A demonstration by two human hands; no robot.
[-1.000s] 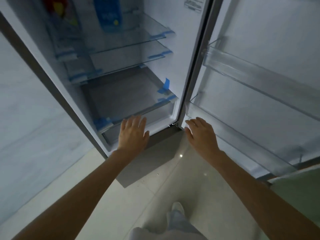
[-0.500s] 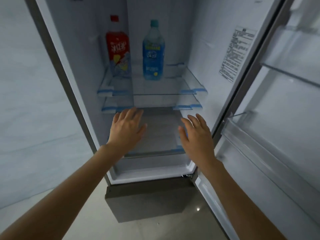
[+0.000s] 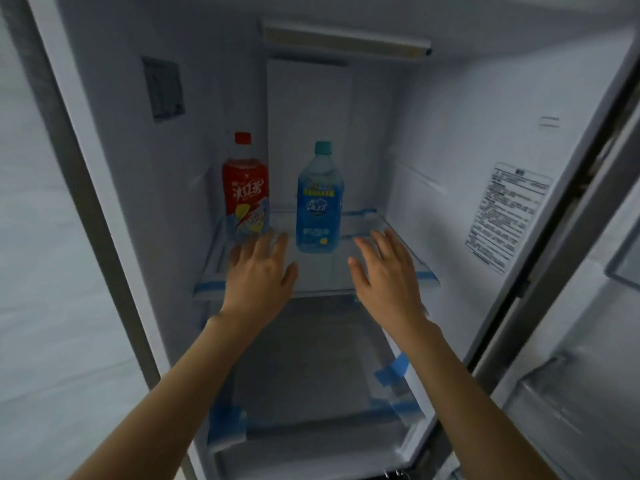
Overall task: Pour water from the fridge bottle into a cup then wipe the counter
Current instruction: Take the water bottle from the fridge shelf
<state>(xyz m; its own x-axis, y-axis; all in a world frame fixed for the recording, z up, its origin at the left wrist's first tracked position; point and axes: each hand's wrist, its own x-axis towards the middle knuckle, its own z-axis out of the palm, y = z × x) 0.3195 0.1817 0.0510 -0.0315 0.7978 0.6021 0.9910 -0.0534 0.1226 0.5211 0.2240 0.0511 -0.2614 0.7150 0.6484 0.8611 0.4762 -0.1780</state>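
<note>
A blue-labelled water bottle (image 3: pixel 319 202) with a teal cap stands upright on the upper glass shelf (image 3: pixel 405 251) of the open fridge. Left of it stands a red-labelled drink bottle (image 3: pixel 246 192) with a red cap. My left hand (image 3: pixel 259 271) is stretched out with fingers apart, just below and in front of the red bottle, holding nothing. My right hand (image 3: pixel 386 275) is spread the same way, to the right of and below the blue bottle, not touching it. The blue bottle sits between my two hands. No cup or cloth is in view.
The fridge door (image 3: pixel 588 341) hangs open at the right with clear door bins. A lower glass shelf (image 3: pixel 398 408) carries blue tape strips. A printed sticker (image 3: pixel 507 216) is on the right inner wall. A pale wall (image 3: pixel 45 271) borders the fridge on the left.
My view has tilted up from the floor and lower shelves to the upper shelf. Both hands have risen with it and now flank the blue bottle. Neither hand has taken hold of anything.
</note>
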